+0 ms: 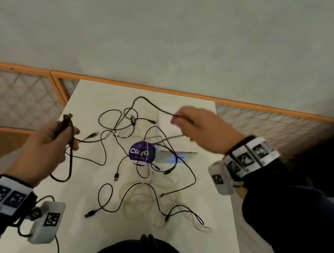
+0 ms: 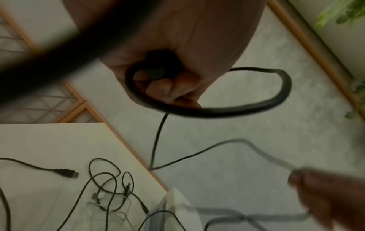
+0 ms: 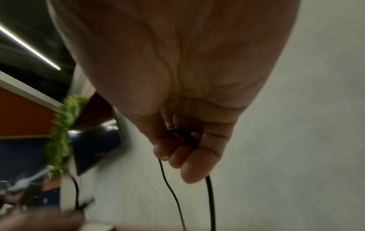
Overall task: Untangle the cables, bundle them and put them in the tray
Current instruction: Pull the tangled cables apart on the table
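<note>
Both hands grip one thin black cable (image 1: 144,99): left hand (image 1: 41,148) clutches its looped end, right hand (image 1: 199,128) pinches it above the white counter (image 1: 82,189).

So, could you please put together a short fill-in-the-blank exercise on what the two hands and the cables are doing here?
1. The left hand grips a folded bunch of a ____ cable above the white table.
2. The right hand pinches a thin black cable, holding it ____ the table.
3. The round purple sticker reads ____.
4. The pale cables lie on the side of the table ____ the person.

Missing words: black; above; ClayGo; nearest
</note>
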